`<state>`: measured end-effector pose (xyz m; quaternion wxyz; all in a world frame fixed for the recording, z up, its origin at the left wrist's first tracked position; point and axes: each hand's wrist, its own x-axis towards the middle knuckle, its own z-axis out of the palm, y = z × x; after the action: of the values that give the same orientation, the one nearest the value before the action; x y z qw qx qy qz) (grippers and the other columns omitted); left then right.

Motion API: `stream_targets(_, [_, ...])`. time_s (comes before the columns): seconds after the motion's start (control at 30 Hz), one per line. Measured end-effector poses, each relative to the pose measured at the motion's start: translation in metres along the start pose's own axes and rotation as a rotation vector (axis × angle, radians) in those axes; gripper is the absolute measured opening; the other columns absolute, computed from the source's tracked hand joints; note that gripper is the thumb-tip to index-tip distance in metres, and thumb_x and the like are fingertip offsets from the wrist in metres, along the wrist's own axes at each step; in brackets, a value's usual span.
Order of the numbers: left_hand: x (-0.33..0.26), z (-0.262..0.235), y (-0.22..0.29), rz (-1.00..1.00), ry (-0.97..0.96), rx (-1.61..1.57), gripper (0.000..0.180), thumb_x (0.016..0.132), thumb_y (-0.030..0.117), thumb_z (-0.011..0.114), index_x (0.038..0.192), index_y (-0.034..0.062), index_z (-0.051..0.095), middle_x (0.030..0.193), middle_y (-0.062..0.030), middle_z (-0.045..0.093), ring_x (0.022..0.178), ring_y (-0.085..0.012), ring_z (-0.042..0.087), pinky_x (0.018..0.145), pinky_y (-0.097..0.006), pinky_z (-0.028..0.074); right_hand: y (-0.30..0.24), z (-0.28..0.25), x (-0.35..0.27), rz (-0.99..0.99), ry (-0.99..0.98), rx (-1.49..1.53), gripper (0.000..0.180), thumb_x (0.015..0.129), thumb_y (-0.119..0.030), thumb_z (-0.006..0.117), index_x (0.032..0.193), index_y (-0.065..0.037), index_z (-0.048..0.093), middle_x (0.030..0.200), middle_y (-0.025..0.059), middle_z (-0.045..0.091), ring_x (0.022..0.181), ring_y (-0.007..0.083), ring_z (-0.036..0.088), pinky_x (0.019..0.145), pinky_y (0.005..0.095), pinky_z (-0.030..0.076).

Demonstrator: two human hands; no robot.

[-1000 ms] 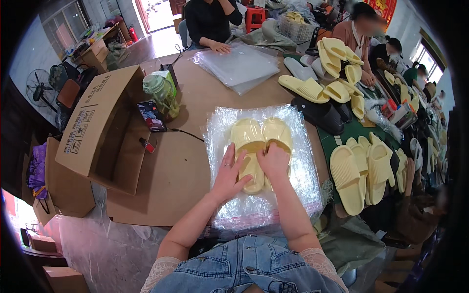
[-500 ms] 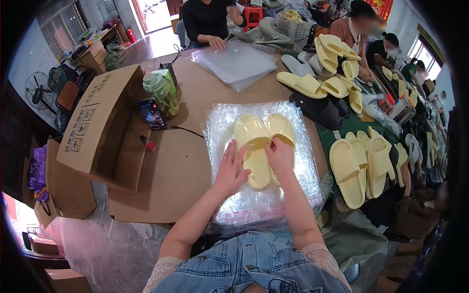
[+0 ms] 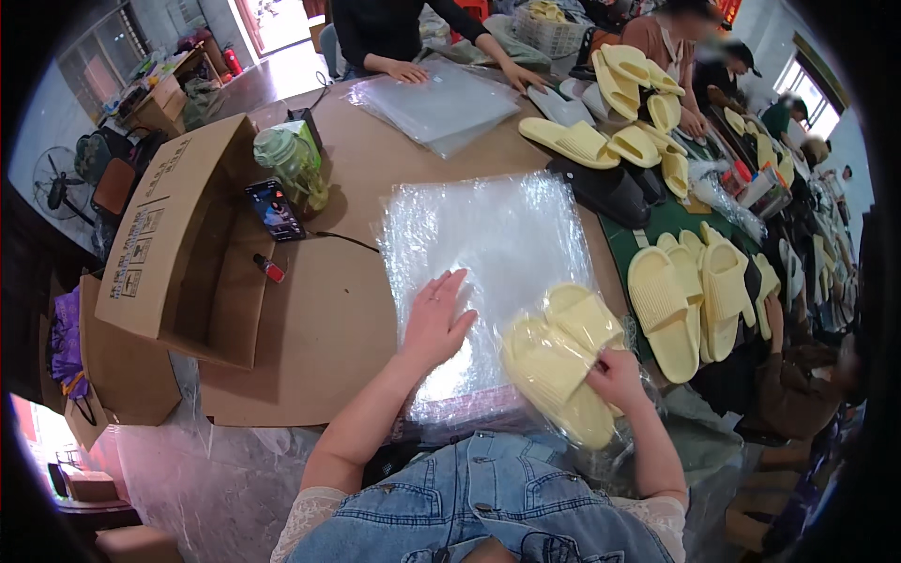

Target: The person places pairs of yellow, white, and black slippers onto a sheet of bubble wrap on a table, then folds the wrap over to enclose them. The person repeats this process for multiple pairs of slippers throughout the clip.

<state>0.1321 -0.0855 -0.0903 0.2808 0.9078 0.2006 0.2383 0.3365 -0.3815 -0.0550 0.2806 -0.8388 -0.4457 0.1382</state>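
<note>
A stack of clear plastic bags (image 3: 511,225) lies on the brown tabletop before me. My left hand (image 3: 438,321) rests on the stack with its fingers stretched out and nothing in them. Over the lower right part of the stack, a pair of pale yellow slippers (image 3: 544,352) in a clear bag is tilted. My right hand (image 3: 621,377) is closed on their right side, gripping the slippers through the bag or at its opening; I cannot tell which.
Loose yellow slippers (image 3: 664,305) and black slippers (image 3: 610,199) are on the right. Leftward stand an open cardboard box (image 3: 150,249), a phone (image 3: 274,210) and a jar (image 3: 293,169). Across the table, another person's hands touch a second bag pile (image 3: 436,108) and a grey slipper (image 3: 561,106).
The yellow pair has come off the middle of the stack toward the lower right, in my right hand. My left hand stays on the stack. The person opposite has reached toward a grey slipper.
</note>
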Motion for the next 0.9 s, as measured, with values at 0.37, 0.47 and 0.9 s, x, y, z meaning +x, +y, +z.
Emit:
stream_targets(0.37, [0.002,0.003,-0.013,0.1,0.033,0.015,0.044,0.086,0.022,0.07,0.126,0.0022,0.064,0.141,-0.0197,0.057,0.133,-0.0393,0.05,0.114,-0.05,0.035,0.049,-0.084,-0.138,0.579,-0.413,0.52,0.012,0.09,-0.009,0.069,0.096,0.001,0.072,0.074,-0.0022,0.066,0.068,0.0051,0.058,0.061,0.0253,0.049])
stream_targets(0.47, [0.004,0.003,-0.011,0.115,0.016,0.027,0.044,0.087,0.02,0.07,0.126,0.0022,0.064,0.142,-0.0194,0.057,0.135,-0.0378,0.049,0.115,-0.049,0.034,0.098,-0.095,-0.18,0.778,-0.482,0.434,0.016,0.09,-0.014,0.071,0.099,0.0,0.072,0.075,0.0014,0.068,0.069,0.0088,0.064,0.063,0.0263,0.051])
stream_targets(0.9, [0.003,0.002,-0.015,0.1,-0.009,0.032,0.044,0.088,0.022,0.068,0.127,0.002,0.063,0.144,-0.0184,0.055,0.138,-0.0375,0.046,0.116,-0.049,0.032,0.105,-0.141,-0.12,0.53,0.739,-0.515,0.014,0.088,-0.022,0.065,0.086,-0.008,0.068,0.071,0.0126,0.064,0.067,0.033,0.066,0.061,0.0458,0.05])
